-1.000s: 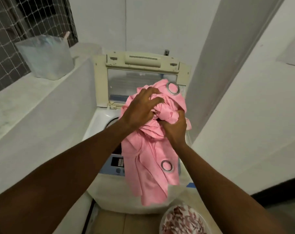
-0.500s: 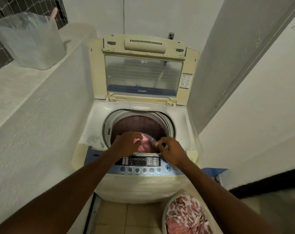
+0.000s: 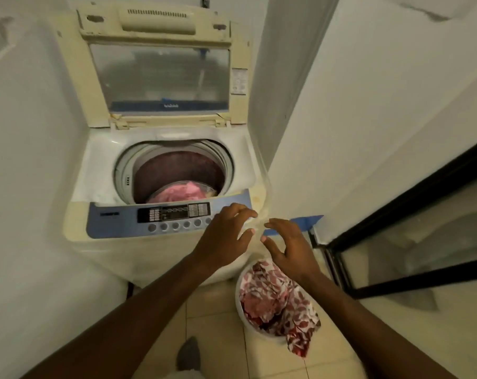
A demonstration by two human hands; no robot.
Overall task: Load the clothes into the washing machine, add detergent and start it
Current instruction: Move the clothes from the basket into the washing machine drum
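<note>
The top-loading washing machine (image 3: 100, 170) stands in front of me with its lid (image 3: 161, 75) raised. A pink cloth (image 3: 181, 192) lies at the bottom of the drum. On the floor to the right, a white basket (image 3: 238, 302) holds a red-and-white patterned cloth (image 3: 273, 299), part of it hanging over the rim. My left hand (image 3: 223, 236) hovers open at the right end of the blue control panel (image 3: 117, 222). My right hand (image 3: 289, 246) is open just above the basket. Both hands are empty.
White walls close in on both sides of the machine. A dark-framed glass door (image 3: 412, 242) stands at the right. A blue object (image 3: 300, 222) lies behind the right hand. The floor is tiled, and my foot (image 3: 188, 354) shows at the bottom.
The pink cloth went from both hands into the drum. Both hands have since come out of the drum and moved right and down, toward the basket. My view has tilted downward.
</note>
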